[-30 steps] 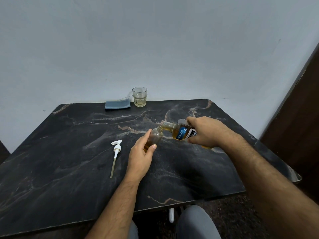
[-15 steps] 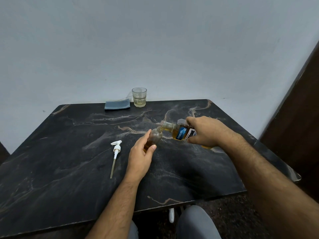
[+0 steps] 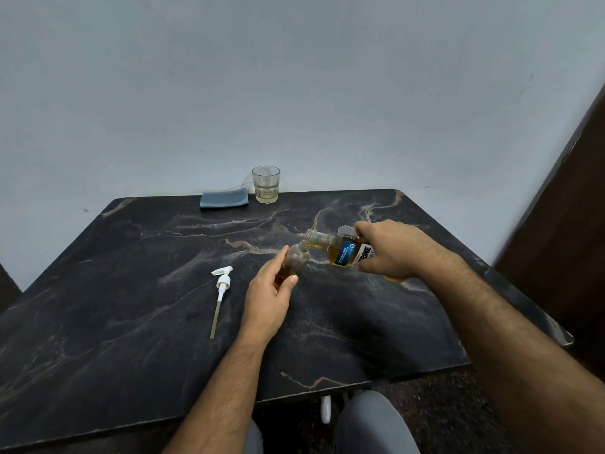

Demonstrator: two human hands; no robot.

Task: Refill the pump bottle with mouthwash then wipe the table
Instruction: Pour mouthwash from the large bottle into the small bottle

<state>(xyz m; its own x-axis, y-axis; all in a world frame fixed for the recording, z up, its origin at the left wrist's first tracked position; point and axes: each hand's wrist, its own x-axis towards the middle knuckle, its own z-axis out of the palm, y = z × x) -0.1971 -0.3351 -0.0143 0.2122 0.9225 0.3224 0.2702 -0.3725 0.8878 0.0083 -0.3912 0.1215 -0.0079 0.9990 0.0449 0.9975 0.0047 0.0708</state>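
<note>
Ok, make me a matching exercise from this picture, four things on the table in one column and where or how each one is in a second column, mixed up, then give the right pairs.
Things:
1. pump head
2. blue cloth
3. drinking glass
4. mouthwash bottle

States:
A. folded at the table's far edge
B. tilted over the small bottle, gripped by the right hand
C. lying flat, tube pointing toward the person
D. upright by the wall, a little pale liquid inside

Pairs: 1-C, 2-A, 3-D, 4-B
</note>
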